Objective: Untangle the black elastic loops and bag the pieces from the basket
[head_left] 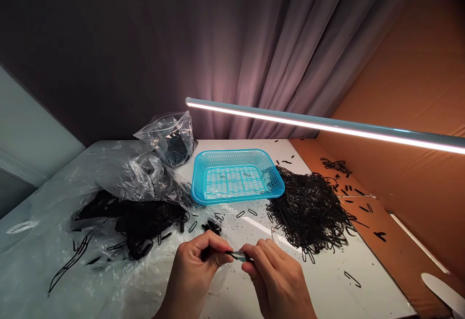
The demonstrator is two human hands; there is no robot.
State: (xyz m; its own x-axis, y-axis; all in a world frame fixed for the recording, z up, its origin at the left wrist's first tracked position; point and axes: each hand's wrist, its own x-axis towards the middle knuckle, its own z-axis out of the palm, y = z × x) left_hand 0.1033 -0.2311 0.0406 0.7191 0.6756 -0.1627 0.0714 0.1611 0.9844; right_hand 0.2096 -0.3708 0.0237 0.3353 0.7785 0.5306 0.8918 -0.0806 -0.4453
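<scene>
My left hand [198, 268] and my right hand [274, 275] meet at the front middle of the table, both closed in a pinch. Between their fingertips is a small thin piece [240, 256], dark at the left end and pale, shiny grey toward the right. Fingers cover much of it, so its kind is unclear. Just behind my left hand lies a small clump of black pieces [212, 227]. A large tangled heap of thin black loops [308, 210] spreads beyond my right hand.
A blue perforated plastic basket [238, 198] stands behind the hands, a few loops inside. Clear plastic bags [145, 173] and black material [145, 222] cover the left side. A lit tube lamp [323, 127] crosses above the right. Loose loops and black specks dot the white table [363, 290].
</scene>
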